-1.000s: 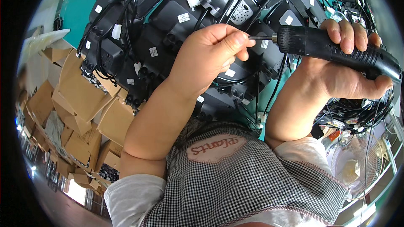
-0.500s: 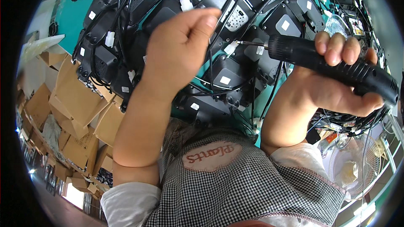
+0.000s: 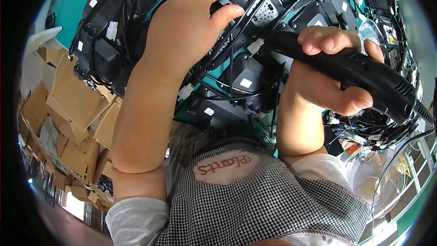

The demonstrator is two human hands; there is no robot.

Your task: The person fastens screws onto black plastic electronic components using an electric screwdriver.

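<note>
Far left: flattened cardboard boxes (image 3: pixel 75 95), stacked past the bench edge. Centre: left hand (image 3: pixel 189 23), fingers curled onto crowded black housings (image 3: pixel 241 82) and cables. Right: right hand (image 3: pixel 325 79) fisted around black electric screwdriver (image 3: pixel 364 75); little free room between.

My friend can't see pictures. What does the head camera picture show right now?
A person's right hand grips a black electric screwdriver, while the left hand reaches onto a pile of black plastic devices tangled with black cables on a teal table. Cardboard boxes are stacked at the left.
</note>
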